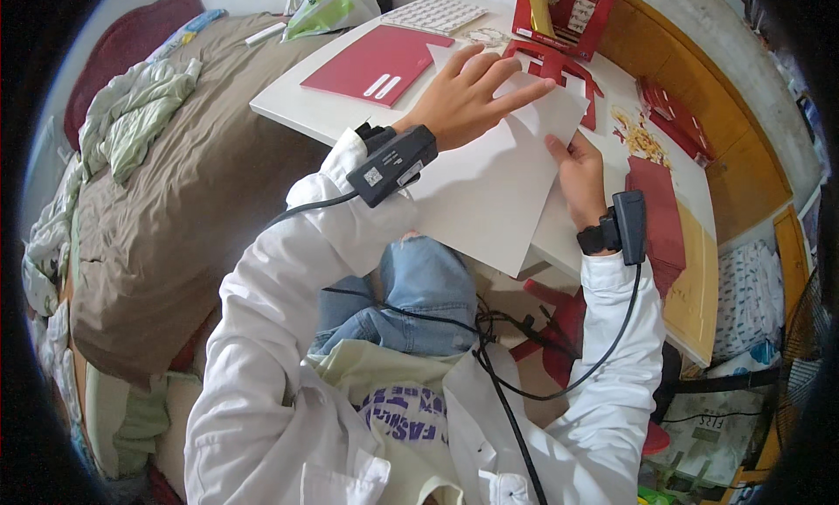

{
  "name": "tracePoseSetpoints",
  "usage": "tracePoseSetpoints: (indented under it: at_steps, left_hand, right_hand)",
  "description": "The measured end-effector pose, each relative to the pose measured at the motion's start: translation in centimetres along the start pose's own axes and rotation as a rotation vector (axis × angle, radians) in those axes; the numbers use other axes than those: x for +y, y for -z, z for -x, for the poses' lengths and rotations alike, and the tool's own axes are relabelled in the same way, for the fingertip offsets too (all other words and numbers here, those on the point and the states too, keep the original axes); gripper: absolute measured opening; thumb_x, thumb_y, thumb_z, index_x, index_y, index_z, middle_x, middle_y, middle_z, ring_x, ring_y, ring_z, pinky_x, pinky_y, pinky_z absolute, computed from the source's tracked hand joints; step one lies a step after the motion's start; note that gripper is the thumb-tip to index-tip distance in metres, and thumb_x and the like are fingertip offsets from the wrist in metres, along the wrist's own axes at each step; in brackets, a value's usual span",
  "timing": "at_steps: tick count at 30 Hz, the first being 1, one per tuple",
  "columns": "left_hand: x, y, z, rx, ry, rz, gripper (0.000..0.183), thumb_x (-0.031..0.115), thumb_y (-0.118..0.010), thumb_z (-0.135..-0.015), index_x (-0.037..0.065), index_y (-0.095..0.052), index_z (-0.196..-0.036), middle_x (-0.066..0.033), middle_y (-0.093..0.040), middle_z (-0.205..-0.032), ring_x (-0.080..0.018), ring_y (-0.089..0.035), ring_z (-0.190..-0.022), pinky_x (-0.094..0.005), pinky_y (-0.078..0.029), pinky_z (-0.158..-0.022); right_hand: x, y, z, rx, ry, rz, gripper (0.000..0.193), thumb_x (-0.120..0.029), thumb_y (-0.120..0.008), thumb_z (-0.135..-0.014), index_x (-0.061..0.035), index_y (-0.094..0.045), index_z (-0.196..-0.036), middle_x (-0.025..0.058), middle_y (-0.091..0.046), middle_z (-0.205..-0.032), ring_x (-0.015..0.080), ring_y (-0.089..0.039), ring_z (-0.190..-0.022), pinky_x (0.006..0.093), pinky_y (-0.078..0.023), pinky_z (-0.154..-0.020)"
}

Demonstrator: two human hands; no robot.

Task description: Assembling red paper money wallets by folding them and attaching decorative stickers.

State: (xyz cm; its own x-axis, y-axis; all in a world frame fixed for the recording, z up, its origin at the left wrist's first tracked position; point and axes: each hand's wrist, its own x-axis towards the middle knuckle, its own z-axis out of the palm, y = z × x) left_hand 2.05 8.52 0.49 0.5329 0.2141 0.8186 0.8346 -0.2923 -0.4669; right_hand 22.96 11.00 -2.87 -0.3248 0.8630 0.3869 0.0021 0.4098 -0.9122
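Note:
A large white sheet [489, 199] of paper or thin card hangs over the table's near edge, above my lap. My right hand [579, 177] grips its right edge, thumb on the upper face and the other fingers partly hidden. Over the sheet's upper part is my left hand [479, 94], palm down with the fingers stretched and apart; whether it touches the sheet I cannot tell. Just beyond lies a red cut-out card piece [551, 64], partly covered. To the left a flat red card [371, 68] with two white slots rests on the white table [288, 103].
At the back stand an open red box [564, 20] and a white keyboard [434, 14]. Toward the right lie a pile of yellow and red bits [640, 136], red card sheets [655, 217] and a yellow panel [695, 287]. A bed [166, 243] fills the left. Black cables [498, 374] hang across my lap.

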Motion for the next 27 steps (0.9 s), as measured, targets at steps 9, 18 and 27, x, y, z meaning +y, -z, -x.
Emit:
tracePoseSetpoints:
  at_steps: [9,18,27]
  left_hand:
    - [0.2,0.9,0.0,-0.007,-0.037,0.148,0.068,0.018,-0.071,-0.072,0.018,-0.044,-0.136,-0.0017,-0.055,-0.1,-0.0197,-0.052,-0.09,-0.0342,-0.041,-0.081]
    - [1.3,0.9,0.5,-0.041,-0.127,0.281,0.059,0.013,-0.064,-0.072,0.013,-0.05,-0.129,-0.0021,-0.054,-0.094,-0.017,-0.053,-0.085,-0.031,-0.042,-0.072]
    - [2.3,0.2,1.3,-0.215,-0.13,0.369,0.063,0.016,-0.068,-0.07,0.018,-0.047,-0.13,-0.0013,-0.051,-0.099,-0.0178,-0.051,-0.091,-0.0321,-0.041,-0.075]
  right_hand:
    - [0.2,0.2,0.1,0.027,0.015,0.021,0.024,-0.011,-0.056,-0.092,0.0033,-0.059,-0.111,0.0041,-0.065,-0.095,0.0083,-0.055,-0.084,0.0251,-0.044,-0.076]
    - [1.5,1.4,-0.4,0.151,-0.033,0.205,0.018,-0.01,-0.062,-0.086,0.0,-0.065,-0.102,0.0035,-0.064,-0.083,0.0119,-0.055,-0.076,0.0255,-0.044,-0.073]
    - [1.3,1.2,-0.5,0.251,0.161,0.407,0.053,0.013,-0.045,-0.071,-0.0084,-0.058,-0.119,0.0099,-0.051,-0.12,0.0241,-0.048,-0.113,0.03,-0.041,-0.089]
